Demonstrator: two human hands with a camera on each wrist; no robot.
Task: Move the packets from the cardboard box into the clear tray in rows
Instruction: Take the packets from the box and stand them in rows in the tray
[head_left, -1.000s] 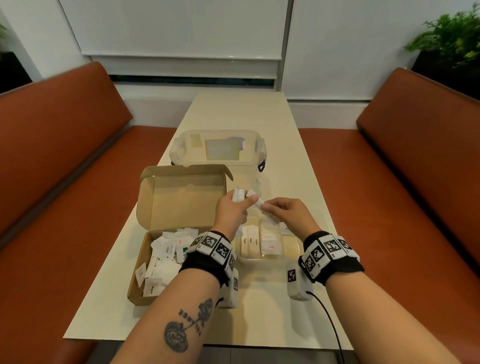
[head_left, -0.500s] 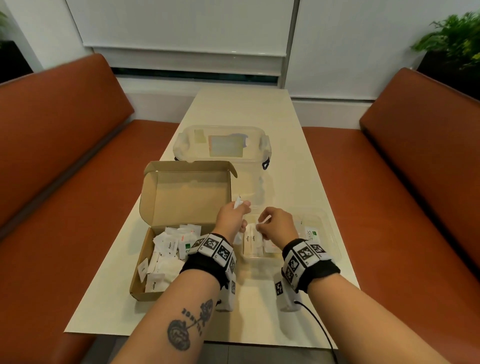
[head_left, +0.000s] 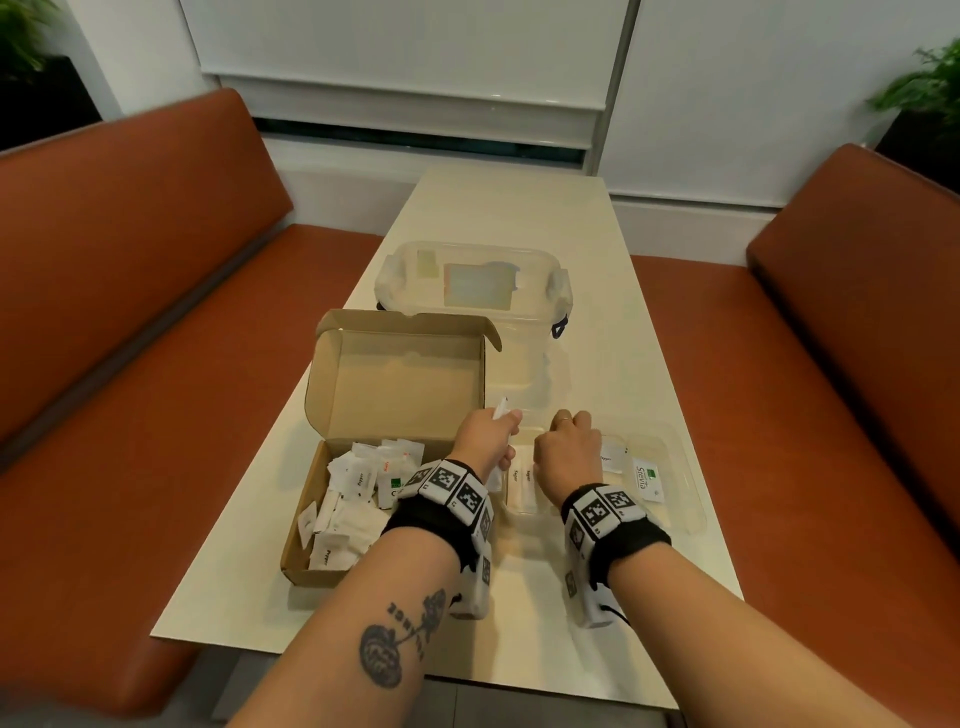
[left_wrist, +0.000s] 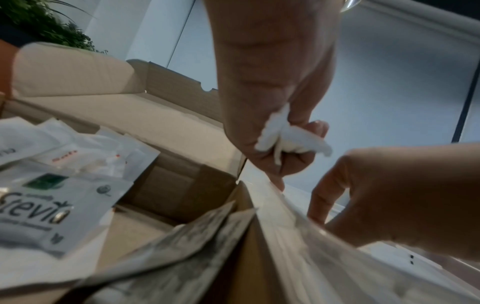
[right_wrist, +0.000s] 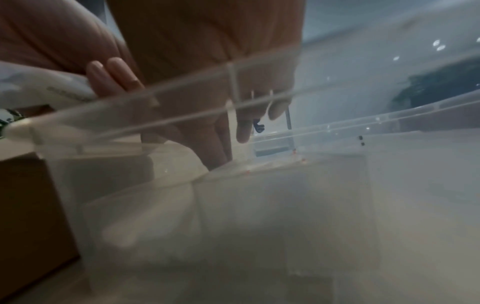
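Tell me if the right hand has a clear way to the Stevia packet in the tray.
Probably yes. The right hand is already inside the open-topped tray, and the Stevia packet lies uncovered just to its right.

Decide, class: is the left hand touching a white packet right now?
Touching. The left wrist view shows the left hand with fingers curled round crumpled white packets, their ends sticking out of the grip.

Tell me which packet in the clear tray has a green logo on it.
The Stevia packet, lying at the right end of the clear tray. The other packets there are plain white with small lettering.
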